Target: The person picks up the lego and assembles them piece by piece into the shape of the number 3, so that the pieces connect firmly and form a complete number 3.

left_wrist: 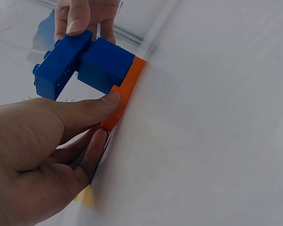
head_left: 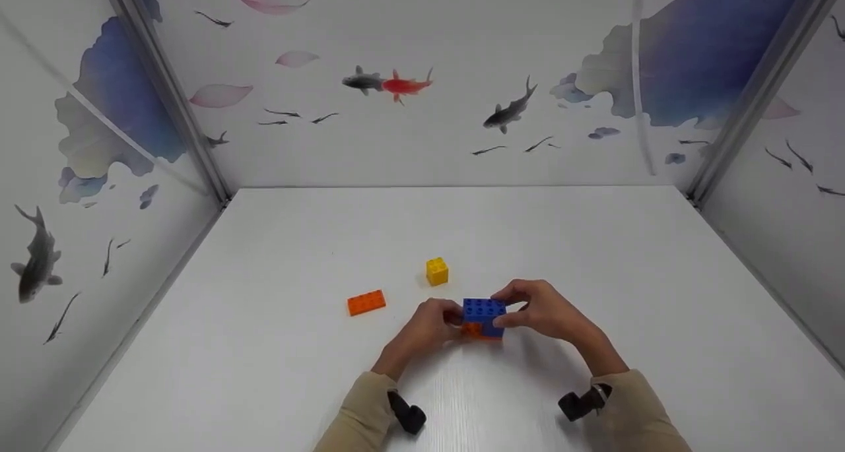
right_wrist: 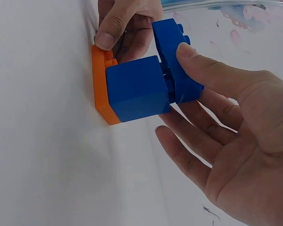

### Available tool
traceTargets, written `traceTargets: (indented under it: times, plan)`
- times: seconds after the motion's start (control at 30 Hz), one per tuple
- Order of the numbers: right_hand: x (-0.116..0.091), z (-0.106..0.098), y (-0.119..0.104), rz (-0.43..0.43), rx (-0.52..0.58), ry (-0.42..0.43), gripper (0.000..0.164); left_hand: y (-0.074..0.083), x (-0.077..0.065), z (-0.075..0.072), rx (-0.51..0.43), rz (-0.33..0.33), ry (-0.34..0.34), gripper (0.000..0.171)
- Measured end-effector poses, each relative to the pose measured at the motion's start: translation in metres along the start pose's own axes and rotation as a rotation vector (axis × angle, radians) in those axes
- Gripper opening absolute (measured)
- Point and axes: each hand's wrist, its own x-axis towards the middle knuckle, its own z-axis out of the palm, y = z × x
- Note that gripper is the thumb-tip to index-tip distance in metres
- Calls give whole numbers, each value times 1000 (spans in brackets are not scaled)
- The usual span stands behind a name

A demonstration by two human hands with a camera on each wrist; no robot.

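Note:
My left hand (head_left: 428, 323) pinches one end of a flat orange brick (left_wrist: 131, 80) that lies on the table, thumb above and fingers at its edge. On the other end of this orange brick stands a blue block (right_wrist: 137, 89). My right hand (head_left: 546, 309) holds a wider blue brick (head_left: 484, 307) between thumb and fingers, studs upward, on top of the blue block. In the right wrist view a narrow gap shows between the two blue pieces, and the upper one sits slightly tilted. The upper brick overhangs toward my left hand.
A second flat orange brick (head_left: 366, 303) lies on the white table (head_left: 290, 241) to the left. A small yellow block (head_left: 437, 272) stands just beyond my hands. Printed panels (head_left: 422, 148) enclose the table at the back and both sides.

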Motion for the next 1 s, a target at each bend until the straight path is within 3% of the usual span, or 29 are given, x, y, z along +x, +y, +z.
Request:
traceTargets:
  times: [0.67, 1.0]
  plan:
    - [5, 2, 1, 35, -13, 11, 33, -3, 0, -2, 6, 13, 18, 31]
    - [7, 4, 4, 128, 27, 14, 34, 1, 0, 0, -3, 2, 16, 28]
